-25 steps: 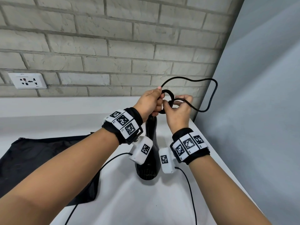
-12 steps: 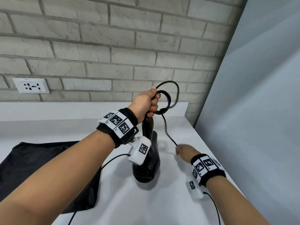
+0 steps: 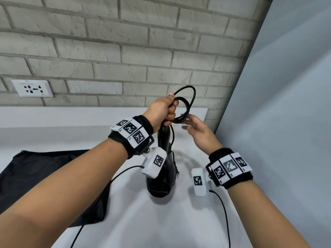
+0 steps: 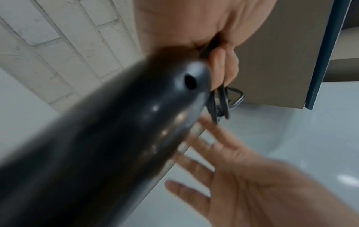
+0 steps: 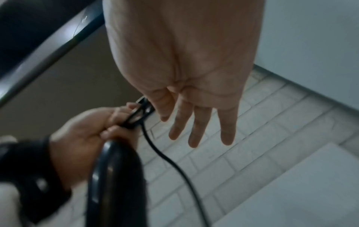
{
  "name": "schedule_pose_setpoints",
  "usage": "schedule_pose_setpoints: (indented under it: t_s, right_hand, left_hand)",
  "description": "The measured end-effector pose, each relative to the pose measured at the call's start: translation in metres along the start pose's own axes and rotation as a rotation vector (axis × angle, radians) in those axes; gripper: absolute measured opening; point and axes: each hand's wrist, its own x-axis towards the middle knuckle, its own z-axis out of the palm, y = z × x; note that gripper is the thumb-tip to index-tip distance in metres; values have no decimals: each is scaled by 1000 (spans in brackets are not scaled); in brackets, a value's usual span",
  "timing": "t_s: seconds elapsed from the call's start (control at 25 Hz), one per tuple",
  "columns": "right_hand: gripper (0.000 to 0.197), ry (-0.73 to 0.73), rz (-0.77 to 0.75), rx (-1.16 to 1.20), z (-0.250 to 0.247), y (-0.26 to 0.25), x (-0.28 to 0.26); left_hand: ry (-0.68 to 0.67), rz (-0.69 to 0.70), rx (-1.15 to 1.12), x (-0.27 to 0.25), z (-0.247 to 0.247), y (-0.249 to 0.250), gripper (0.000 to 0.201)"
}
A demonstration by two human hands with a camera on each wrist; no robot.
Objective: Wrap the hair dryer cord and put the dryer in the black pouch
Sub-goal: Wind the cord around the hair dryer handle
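Observation:
The black hair dryer (image 3: 161, 179) hangs nozzle-down over the white counter (image 3: 143, 221). My left hand (image 3: 162, 110) grips the top of its handle (image 4: 116, 138) together with several loops of the black cord (image 3: 188, 102). One strand of the cord (image 5: 165, 156) drops beside the handle, and its end hangs by the dryer body. My right hand (image 3: 194, 127) hovers just right of the loops with its fingers (image 5: 194, 130) spread, holding nothing. The black pouch (image 3: 35, 176) lies flat on the counter at the left.
A brick wall with a white socket plate (image 3: 32, 87) stands behind the counter. A grey panel (image 3: 277, 122) closes off the right side. Thin black wrist-camera cables (image 3: 223, 212) trail over the counter near both arms.
One second ago my right hand pinched a wide cord loop. It then dropped to the counter and has come back up, empty and open. The cord is now a tighter coil in my left hand.

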Motion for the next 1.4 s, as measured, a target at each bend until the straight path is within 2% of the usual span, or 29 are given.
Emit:
schedule_pose_setpoints:
  t_s: [0.12,0.2,0.32,0.4,0.48,0.56,0.64,0.8,0.92,1.04,1.12,1.24,1.4]
  right_hand:
    - [26,-114,-20,263,13,-19,1]
    - [21,-138,10,282,19,-16,2]
    - [32,-135,60,3,24,-1,0]
    - [31,-90,59,-223,18,11,-2]
    - [29,-49,75,-351,7,20,-2]
    - [28,-105,124,-402,2,20,-2]
    - [26,-135,153,-305,3,11,-1]
    - [28,103,34,227,-4,-20,5]
    - [27,96,-42,403,-6,-45,8]
    - [22,136,-79,359,0,-52,7]
    - [19,222,-121,261,2,-48,6]
    - [30,296,-178,73,5,-43,5]
    - [36,358,-193,-19,10,-40,8]
  left_hand:
    - [-16,-5,-36,-3,0,2,40]
    - [-44,-18,-58,-6,1,5,41]
    - [-66,-13,-86,-9,-2,13,41]
    - [-58,-8,-98,-10,-8,16,42]
    - [-56,-22,-72,-12,-11,13,43]
    - [-65,-47,-5,-14,-8,7,44]
    - [-63,-58,48,-14,-4,4,44]
    - [-34,-40,26,-11,-1,7,43]
    - [-20,-25,22,-10,2,4,44]
    - [-16,-14,44,-9,6,2,44]
    - [-10,-8,50,-7,8,1,44]
    - [10,-29,62,-6,7,1,45]
    - [45,-31,157,-8,7,0,46]
